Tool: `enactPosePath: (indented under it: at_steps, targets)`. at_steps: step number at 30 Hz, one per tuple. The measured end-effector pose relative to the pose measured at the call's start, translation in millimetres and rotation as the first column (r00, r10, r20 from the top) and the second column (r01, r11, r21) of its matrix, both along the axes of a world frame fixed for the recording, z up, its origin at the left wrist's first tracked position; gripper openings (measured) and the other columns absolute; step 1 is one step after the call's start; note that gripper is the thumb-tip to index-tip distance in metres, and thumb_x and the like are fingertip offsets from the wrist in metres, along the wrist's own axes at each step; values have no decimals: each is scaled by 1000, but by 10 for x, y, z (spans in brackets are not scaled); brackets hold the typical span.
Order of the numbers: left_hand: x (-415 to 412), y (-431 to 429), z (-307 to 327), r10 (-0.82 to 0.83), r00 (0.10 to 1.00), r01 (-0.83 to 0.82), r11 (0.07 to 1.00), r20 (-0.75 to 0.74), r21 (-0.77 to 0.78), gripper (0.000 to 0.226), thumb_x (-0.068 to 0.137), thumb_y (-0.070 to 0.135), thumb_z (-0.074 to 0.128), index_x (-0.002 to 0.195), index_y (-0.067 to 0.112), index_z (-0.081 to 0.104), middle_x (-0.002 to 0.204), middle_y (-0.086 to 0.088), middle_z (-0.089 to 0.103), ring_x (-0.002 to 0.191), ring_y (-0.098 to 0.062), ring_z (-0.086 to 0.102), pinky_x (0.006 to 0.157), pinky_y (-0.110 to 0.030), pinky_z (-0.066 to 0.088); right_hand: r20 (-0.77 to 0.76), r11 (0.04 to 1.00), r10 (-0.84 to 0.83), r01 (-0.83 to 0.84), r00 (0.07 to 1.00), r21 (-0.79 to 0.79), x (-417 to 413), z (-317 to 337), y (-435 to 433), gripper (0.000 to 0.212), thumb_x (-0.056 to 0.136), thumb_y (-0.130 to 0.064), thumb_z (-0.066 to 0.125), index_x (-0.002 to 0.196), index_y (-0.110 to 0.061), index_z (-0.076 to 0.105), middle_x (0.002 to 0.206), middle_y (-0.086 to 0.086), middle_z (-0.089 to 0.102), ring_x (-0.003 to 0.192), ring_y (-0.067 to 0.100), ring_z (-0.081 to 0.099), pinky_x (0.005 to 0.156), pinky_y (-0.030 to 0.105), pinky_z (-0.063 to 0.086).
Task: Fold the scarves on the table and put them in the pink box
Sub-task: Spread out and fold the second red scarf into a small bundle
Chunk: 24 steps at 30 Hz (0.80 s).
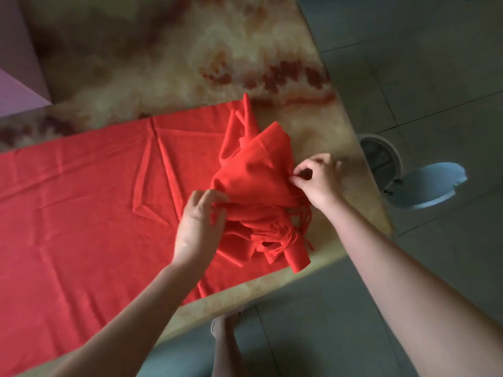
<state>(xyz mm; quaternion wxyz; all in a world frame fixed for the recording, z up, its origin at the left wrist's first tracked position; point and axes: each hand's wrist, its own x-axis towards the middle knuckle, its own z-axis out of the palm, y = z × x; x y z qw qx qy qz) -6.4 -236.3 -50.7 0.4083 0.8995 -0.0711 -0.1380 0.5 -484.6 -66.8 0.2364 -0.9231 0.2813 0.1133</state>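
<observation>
1. Along its right and near sides, the marbled table (190,50) is ending in a bare rim. The bunched red scarf (253,180) is lying close to that corner, with its fringe (285,229) trailing toward the near edge. Bare tabletop is lying open beyond the bundle, on the far side.
2. A flat red scarf (81,200) is covering the near-left stretch of the table and running out of view on the left. The bundle is sitting on its right end.
3. A pink box (16,77) is standing at the far left, partly cut off, well apart from both hands.
4. Off the table, a white round object (381,156) and a pale blue one (427,186) are standing on the grey tiled floor (422,63) just beside the right edge. A foot (223,325) is showing below the near edge.
5. The left hand (197,227) is curling its fingers into the bundle's left side, gripping the folds. The right hand (318,178) is pinching the bundle's right edge between thumb and forefinger.
</observation>
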Motion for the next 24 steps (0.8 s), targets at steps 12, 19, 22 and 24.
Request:
enactPosePath:
  at_steps: [12, 19, 22, 24]
  targets:
    - [-464, -646, 22, 200, 968, -198, 980, -153, 31, 30, 70, 36, 78, 96, 22, 68, 96, 4, 59, 94, -20, 51, 81, -36, 47, 300, 883, -222, 60, 928, 466, 45, 373, -38, 23, 87, -2, 59, 101, -19, 55, 77, -8, 56, 57, -2, 51, 56, 10, 36]
    - [-418, -370, 103, 303, 944, -319, 939, -133, -126, 14, 82, 14, 67, 95, 18, 64, 83, 8, 65, 80, -12, 62, 72, -29, 49, 380, 929, -67, -82, 923, 362, -6, 509, 0, 30, 88, 2, 50, 99, -19, 68, 90, -12, 67, 81, -7, 58, 75, 10, 40]
    - [-437, -176, 141, 445, 855, -500, 842, -265, -201, 22, 85, 2, 59, 100, 17, 59, 81, 8, 63, 71, 6, 59, 66, -10, 44, 314, 911, -39, -95, 948, 400, 47, 611, 82, 38, 86, 10, 40, 92, -14, 70, 86, -12, 69, 68, -11, 56, 67, 6, 39]
    - [-465, -24, 167, 482, 818, -560, 791, -313, -248, 35, 85, -5, 51, 102, 25, 46, 84, 5, 63, 70, -2, 61, 66, -19, 47, 230, 866, -12, -105, 973, 489, 118, 662, 141, 47, 82, 17, 33, 102, -8, 68, 74, -22, 66, 53, -3, 49, 52, 10, 41]
